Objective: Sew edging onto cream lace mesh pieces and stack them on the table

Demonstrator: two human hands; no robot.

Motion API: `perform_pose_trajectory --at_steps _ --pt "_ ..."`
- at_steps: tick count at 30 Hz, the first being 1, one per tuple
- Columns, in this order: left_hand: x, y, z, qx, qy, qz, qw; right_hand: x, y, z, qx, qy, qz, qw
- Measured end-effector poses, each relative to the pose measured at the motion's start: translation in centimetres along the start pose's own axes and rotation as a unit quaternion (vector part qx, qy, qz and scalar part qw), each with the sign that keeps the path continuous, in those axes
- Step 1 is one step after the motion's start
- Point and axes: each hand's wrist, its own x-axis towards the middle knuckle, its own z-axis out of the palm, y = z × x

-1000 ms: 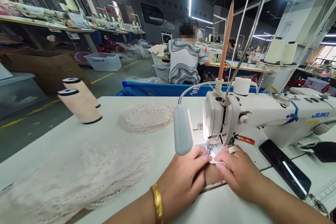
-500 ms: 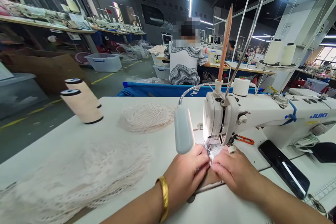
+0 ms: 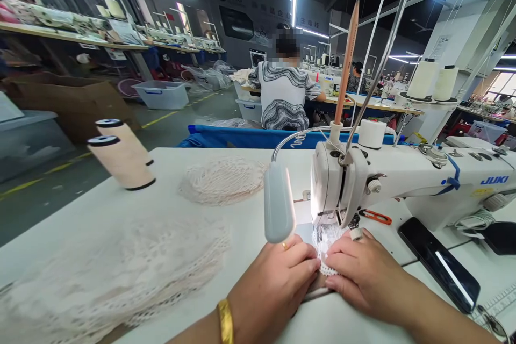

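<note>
A small piece of white lace [image 3: 324, 242] lies under the needle area of the white sewing machine [image 3: 387, 164], its scalloped edge showing between my hands. My left hand [image 3: 278, 279], with a gold bangle at the wrist, presses its closed fingers on the lace's left edge. From the other side, my right hand [image 3: 363, 274] has bent fingers and thumb on the lace's right edge; a pale ring-like piece sits on one finger. Both sets of fingertips are just in front of the presser foot. The grey lamp head [image 3: 279, 202] hangs above my left fingers.
A lace pile [image 3: 116, 274] lies at left on the white table, with an oval lace stack [image 3: 223, 180] behind. Two beige thread cones [image 3: 124, 164] stand at the far left. An orange snipper [image 3: 374, 217] and a phone [image 3: 437, 263] lie right. A person [image 3: 284, 88] sits ahead.
Both hands have drawn back from the needle towards me, the left also slightly leftward. More of the lace shows between them, and the view has shifted a little.
</note>
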Motion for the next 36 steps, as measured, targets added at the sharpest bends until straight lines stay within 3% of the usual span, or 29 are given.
perform_pose_trajectory --at_steps 6,11,15,20,28,33,36 --pt "1.5 0.2 -1.6 0.018 -0.037 0.01 0.999 0.0 0.3 0.7 -0.02 0.033 0.002 0.999" --pt "1.0 0.2 -1.1 0.01 0.001 0.031 0.999 -0.1 0.5 1.2 -0.004 0.052 -0.015 0.999" --pt "0.9 0.4 -1.5 0.035 -0.039 0.022 0.998 -0.1 0.6 1.3 0.0 0.075 -0.02 0.997" --pt "1.5 0.5 -2.1 0.042 -0.04 0.023 0.998 0.1 0.6 1.2 0.001 0.063 -0.009 0.998" --pt "2.3 -0.3 -1.3 0.045 -0.008 0.02 0.999 0.5 1.0 1.4 0.016 0.051 0.031 0.998" --pt "1.9 -0.8 -1.3 0.02 -0.037 -0.03 0.999 0.7 1.1 1.4 0.036 0.056 0.038 0.997" --pt "1.5 -1.4 -1.0 -0.024 -0.026 -0.111 0.993 0.7 1.1 1.2 0.029 0.06 0.05 0.997"
